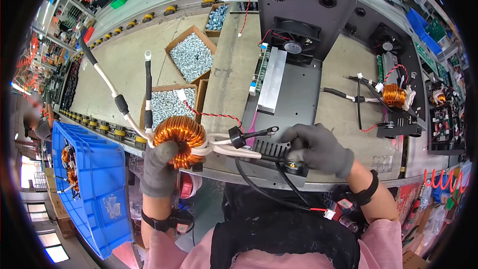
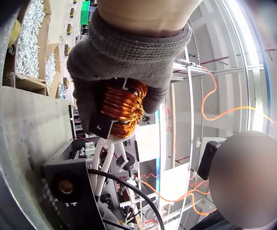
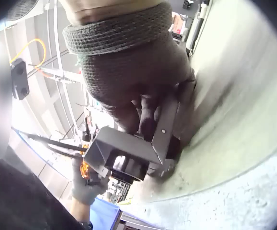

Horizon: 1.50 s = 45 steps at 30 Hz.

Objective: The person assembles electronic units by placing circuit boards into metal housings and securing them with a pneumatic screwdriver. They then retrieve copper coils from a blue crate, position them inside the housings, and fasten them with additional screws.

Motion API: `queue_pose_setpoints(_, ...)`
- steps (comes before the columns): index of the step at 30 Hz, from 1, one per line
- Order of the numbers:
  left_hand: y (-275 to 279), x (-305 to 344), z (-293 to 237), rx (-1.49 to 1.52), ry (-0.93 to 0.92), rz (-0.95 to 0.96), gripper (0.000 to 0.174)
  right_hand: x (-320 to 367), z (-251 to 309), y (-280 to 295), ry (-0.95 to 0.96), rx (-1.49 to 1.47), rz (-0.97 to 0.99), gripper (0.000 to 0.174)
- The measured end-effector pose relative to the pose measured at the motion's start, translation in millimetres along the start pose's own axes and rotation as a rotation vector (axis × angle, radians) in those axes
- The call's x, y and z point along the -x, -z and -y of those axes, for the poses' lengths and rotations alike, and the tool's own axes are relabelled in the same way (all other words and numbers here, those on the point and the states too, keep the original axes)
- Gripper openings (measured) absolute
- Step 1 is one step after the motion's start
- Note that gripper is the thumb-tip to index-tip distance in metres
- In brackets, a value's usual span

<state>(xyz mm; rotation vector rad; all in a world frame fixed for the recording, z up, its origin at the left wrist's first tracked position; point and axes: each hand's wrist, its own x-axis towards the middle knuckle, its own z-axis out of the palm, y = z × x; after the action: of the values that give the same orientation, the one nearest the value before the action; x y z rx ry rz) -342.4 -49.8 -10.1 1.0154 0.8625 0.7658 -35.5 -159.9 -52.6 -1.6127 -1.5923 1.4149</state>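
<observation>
My gloved left hand grips a toroidal coil wound with copper wire, thumb across its near side. White leads with black sleeves come off the coil; two extend up to the left, and a short one ends in a ring lug. My gloved right hand has its fingers curled at the black-sleeved end of another lead, beside a brass terminal on the front of a black metal chassis. The fingertips are partly hidden. In the right wrist view, the chassis bracket stands in front of that hand.
Cardboard boxes of screws stand on the bench left of the chassis. A second chassis with a coil lies to the right. A blue crate with more coils stands at the left. Black wires with a white connector hang over the bench edge.
</observation>
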Motion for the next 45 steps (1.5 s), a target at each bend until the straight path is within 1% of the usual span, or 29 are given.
queue_pose_setpoints(4,1.9,-1.9,0.2,-0.028,-0.026,0.005,0.07,-0.3,-3.3,0.0,-0.005,-0.113,-0.066,0.038)
queue_pose_setpoints(6,1.6,-0.5,-0.5,-0.008,-0.043,0.037,0.066,-3.1,-15.9,-2.7,0.239,-0.298,-0.028,0.035)
queue_pose_setpoints(7,1.6,-0.4,-0.5,-0.008,-0.043,0.034,0.066,-2.0,-13.4,-4.0,0.24,-0.298,-0.025,0.035)
queue_pose_setpoints(9,1.1,-4.2,-3.3,-0.004,-0.053,0.034,0.059,-1.1,1.4,-4.1,0.04,0.131,-0.076,0.037)
queue_pose_setpoints(10,-2.0,-7.0,-7.4,-0.004,-0.064,0.027,0.059,0.0,2.9,-2.0,0.051,0.138,-0.072,0.037)
queue_pose_setpoints(12,-15.0,-15.5,-20.8,-0.156,-0.154,0.104,0.051,1.2,5.8,5.5,0.164,0.07,-0.32,0.04)
queue_pose_setpoints(13,-21.9,-19.0,-29.9,-0.194,-0.19,0.12,0.045,1.6,17.8,10.4,0.379,-0.02,-0.564,0.04)
queue_pose_setpoints(15,-41.3,-30.2,-45.2,-0.227,-0.269,0.257,0.041,11.5,58.1,34.2,0.551,0.097,-0.789,0.04)
queue_pose_setpoints(16,-53.1,-37.5,-53.5,-0.357,-0.367,0.276,0.035,12.4,73.8,42.2,0.663,0.169,-0.767,0.045)
queue_pose_setpoints(17,-67.0,-39.4,-65.3,-0.544,-0.402,0.259,0.03,12.6,85.1,42.5,0.622,0.241,-0.701,0.051)
queue_pose_setpoints(18,-76.6,-45.3,-69.7,-0.591,-0.482,0.341,0.041,12.5,97.8,42.0,0.579,0.315,-0.637,0.058)
queue_pose_setpoints(20,-113.9,-52.5,-80.2,-0.606,-0.75,0.448,0.055,18.6,144.9,54.3,-0.098,0.21,-0.033,0.06)
queue_pose_setpoints(21,-123.9,-53.6,-83.0,-0.681,-0.713,0.507,0.055,6.3,100.9,44.6,0.554,0.171,-0.098,0.055)
queue_pose_setpoints(22,-130.7,-54.0,-84.8,-0.755,-0.675,0.565,0.056,-14.7,59.3,52.9,0.703,0.152,0.053,0.071)
queue_pose_setpoints(24,-138.1,-59.6,-78.6,-0.561,-0.625,0.635,0.058,4.3,44.8,48.3,0.289,-0.453,0.186,0.07)
queue_pose_setpoints(25,-139.2,-54.1,-85.2,-0.662,-0.602,0.592,0.053,3.5,41.8,48.0,0.112,-0.598,0.209,0.062)
queue_pose_setpoints(26,-133.0,-57.4,-77.5,-0.652,-0.6,0.584,0.053,15.2,46.4,39.9,0.162,-0.574,0.011,0.053)
queue_pose_setpoints(27,-122.3,-65.7,-60.3,-0.422,-0.519,0.558,0.05,16.7,39.9,37.4,0.211,-0.435,-0.047,0.052)
queue_pose_setpoints(28,-110.3,-76.2,-42.1,-0.199,-0.44,0.53,0.048,15.9,34.3,37.2,0.266,-0.293,-0.106,0.06)
queue_pose_setpoints(30,-78.1,-77.2,16.6,-0.319,-0.27,0.552,0.037,19.1,52.1,36.3,0.196,-0.462,-0.011,0.07)
queue_pose_setpoints(32,-68.7,-47.5,37.0,-0.729,-0.462,0.681,0.032,27.3,39.8,34.2,0.174,-0.298,-0.267,0.069)
queue_pose_setpoints(33,-66.2,-36.4,38.0,-0.72,-0.46,0.683,0.032,33.2,46.7,34.0,0.096,-0.374,-0.222,0.056)
queue_pose_setpoints(35,-64.6,-16.6,31.0,-1.107,-0.58,0.704,0.027,34.5,27.8,30.5,0.063,-0.327,-0.201,0.049)
queue_pose_setpoints(37,-67.5,-9.3,35.5,-1.1,-0.663,0.687,0.024,28.4,17.0,24.6,-0.01,-0.211,-0.136,0.038)
queue_pose_setpoints(38,-69.8,-7.7,36.9,-1.096,-0.751,0.667,0.022,27.1,-5.1,25.3,0.155,0.244,-0.154,0.037)
queue_pose_setpoints(41,-74.7,-0.9,41.1,-0.913,-0.888,0.697,0.022,7.7,14.6,13.2,-0.298,0.551,0.041,0.041)
queue_pose_setpoints(42,-78.4,-0.7,37.6,-0.917,-0.884,0.696,0.022,3.0,24.7,12.5,-0.295,0.549,0.043,0.041)
queue_pose_setpoints(44,-89.7,-0.2,21.9,-0.994,-1.086,0.525,0.026,-0.2,49.0,12.9,-0.366,0.725,0.121,0.043)
queue_pose_setpoints(45,-95.2,-7.2,11.2,-1.278,-1.124,0.486,0.039,-0.6,42.7,13.6,-0.328,0.735,0.136,0.045)
